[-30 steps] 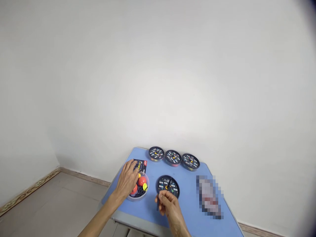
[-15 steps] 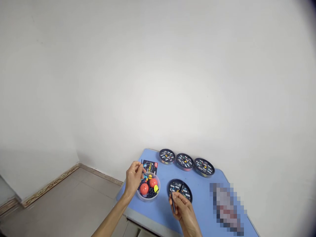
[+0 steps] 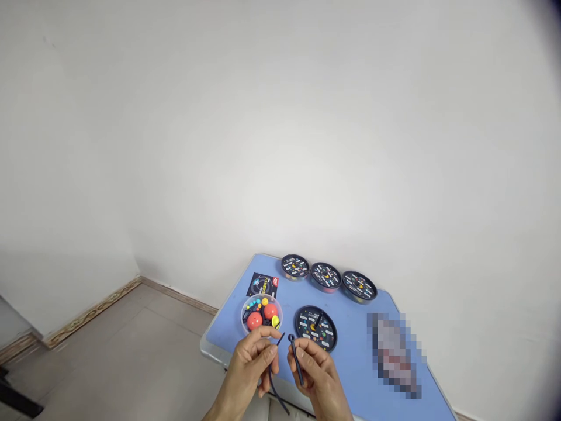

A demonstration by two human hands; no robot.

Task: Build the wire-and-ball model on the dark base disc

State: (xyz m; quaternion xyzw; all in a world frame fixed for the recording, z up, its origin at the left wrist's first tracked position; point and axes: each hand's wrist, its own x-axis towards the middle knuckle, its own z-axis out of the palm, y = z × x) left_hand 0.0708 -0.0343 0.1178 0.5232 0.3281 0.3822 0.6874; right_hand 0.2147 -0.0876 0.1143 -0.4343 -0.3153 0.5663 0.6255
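Note:
My left hand point(image 3: 252, 363) pinches a thin, curved dark rod point(image 3: 274, 386); its upper tip points toward the right hand and its lower end hangs down. My right hand point(image 3: 318, 369) is closed on a short dark stick point(image 3: 297, 362) with a small ring at its top. The two pieces are close together but apart. Behind the right hand lies a round black printed lid point(image 3: 329, 342) with a dark peg standing near its middle. Beyond the left hand is a clear tub point(image 3: 242, 316) of red balls, small yellow and blue balls and dark pieces.
Three tubs with black printed lids point(image 3: 326, 276) stand along the table's back edge by the wall. A black printed card point(image 3: 262, 285) lies behind the open tub. A pixelated patch point(image 3: 394, 356) covers something at the right of the blue table point(image 3: 350, 374).
My left hand has come from above the tub, right and down toward the right hand, carrying the curved rod. The right hand, still holding the stick, has shifted slightly left. The view has tilted slightly.

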